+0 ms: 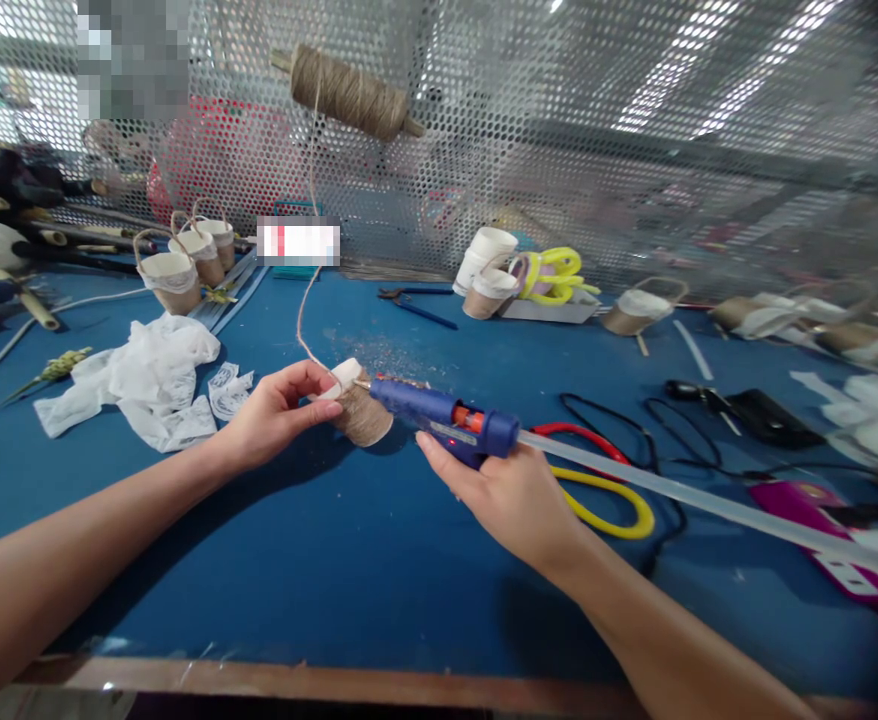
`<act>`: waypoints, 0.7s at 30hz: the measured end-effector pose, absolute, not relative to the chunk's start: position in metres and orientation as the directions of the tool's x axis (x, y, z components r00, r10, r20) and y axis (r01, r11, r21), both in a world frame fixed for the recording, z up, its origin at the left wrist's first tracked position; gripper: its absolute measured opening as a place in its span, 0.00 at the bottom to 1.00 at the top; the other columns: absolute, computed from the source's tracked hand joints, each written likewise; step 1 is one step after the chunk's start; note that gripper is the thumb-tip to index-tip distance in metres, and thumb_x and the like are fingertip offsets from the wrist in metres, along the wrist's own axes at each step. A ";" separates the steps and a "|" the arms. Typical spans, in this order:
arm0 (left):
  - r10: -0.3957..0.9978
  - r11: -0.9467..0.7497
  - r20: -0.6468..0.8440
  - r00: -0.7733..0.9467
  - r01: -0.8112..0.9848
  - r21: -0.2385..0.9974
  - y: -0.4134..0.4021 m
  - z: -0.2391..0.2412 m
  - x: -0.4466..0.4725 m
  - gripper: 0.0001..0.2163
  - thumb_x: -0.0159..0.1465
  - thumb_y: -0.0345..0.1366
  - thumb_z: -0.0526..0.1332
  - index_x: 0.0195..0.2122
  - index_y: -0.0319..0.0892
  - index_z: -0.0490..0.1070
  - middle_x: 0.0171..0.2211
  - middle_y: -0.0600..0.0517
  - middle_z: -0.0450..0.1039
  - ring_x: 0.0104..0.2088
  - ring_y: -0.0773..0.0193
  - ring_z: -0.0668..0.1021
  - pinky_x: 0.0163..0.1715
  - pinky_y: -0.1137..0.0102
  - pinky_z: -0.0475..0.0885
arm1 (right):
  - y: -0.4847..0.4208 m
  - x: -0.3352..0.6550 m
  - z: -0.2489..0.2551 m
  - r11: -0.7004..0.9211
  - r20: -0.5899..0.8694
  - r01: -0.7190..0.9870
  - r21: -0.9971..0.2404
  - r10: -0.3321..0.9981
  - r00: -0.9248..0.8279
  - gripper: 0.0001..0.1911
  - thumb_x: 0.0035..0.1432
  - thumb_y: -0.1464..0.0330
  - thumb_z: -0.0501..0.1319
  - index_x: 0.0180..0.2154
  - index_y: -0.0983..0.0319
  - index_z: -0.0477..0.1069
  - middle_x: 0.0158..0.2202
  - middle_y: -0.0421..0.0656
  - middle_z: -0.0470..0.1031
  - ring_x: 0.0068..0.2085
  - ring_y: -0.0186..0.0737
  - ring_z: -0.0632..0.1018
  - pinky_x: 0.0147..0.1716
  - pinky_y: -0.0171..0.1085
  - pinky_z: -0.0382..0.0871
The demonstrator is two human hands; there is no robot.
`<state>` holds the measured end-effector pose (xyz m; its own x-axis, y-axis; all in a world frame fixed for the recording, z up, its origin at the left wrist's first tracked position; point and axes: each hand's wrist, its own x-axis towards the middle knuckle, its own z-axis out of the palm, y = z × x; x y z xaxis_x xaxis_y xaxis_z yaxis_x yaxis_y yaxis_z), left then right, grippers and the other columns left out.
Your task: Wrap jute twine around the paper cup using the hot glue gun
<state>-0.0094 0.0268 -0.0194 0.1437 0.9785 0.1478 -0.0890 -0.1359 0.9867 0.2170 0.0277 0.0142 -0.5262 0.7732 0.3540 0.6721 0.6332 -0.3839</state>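
Note:
My left hand pinches the white rim of a small paper cup lying on its side, partly wound with brown twine. A strand of twine runs from the cup up to a twine spool hung on the mesh screen. My right hand grips a blue hot glue gun. Its nozzle touches the cup near the rim. A long clear glue stick trails out of the gun's back to the right.
On the blue table lie white lace scraps, finished twine cups, more cups, pliers, red and yellow scissors, black cables and a magenta object. A perforated metal screen closes the back, with a person behind it.

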 end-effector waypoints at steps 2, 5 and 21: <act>0.978 -0.140 0.153 0.142 -0.099 0.985 0.027 -0.019 -0.009 0.06 0.53 0.31 0.64 0.27 0.39 0.66 0.25 0.55 0.71 0.27 0.69 0.73 0.31 0.73 0.69 | 0.028 0.216 0.017 0.579 0.329 0.695 -0.428 0.815 -0.477 0.14 0.56 0.65 0.53 0.26 0.64 0.73 0.18 0.43 0.71 0.23 0.42 0.74 0.27 0.42 0.70; 0.977 -0.145 0.159 0.140 -0.104 0.984 0.027 -0.018 -0.009 0.06 0.53 0.30 0.64 0.26 0.39 0.66 0.25 0.55 0.70 0.27 0.71 0.72 0.30 0.74 0.68 | 0.027 0.215 0.018 0.511 0.317 0.678 -0.528 0.860 -0.400 0.15 0.55 0.65 0.55 0.19 0.61 0.67 0.13 0.38 0.65 0.18 0.37 0.71 0.21 0.37 0.67; 0.979 -0.144 0.158 0.133 -0.108 0.984 0.027 -0.020 -0.010 0.05 0.53 0.30 0.64 0.26 0.41 0.67 0.24 0.55 0.71 0.26 0.69 0.73 0.29 0.73 0.69 | 0.032 0.214 0.015 0.552 0.323 0.649 -0.524 0.833 -0.448 0.12 0.54 0.66 0.56 0.19 0.59 0.66 0.10 0.35 0.62 0.15 0.35 0.68 0.19 0.36 0.65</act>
<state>-0.0098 0.0269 -0.0200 0.1327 0.9785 0.1578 -0.1079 -0.1439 0.9837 0.2135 0.0319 0.0153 -0.4484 0.8335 0.3228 0.6487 0.5520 -0.5239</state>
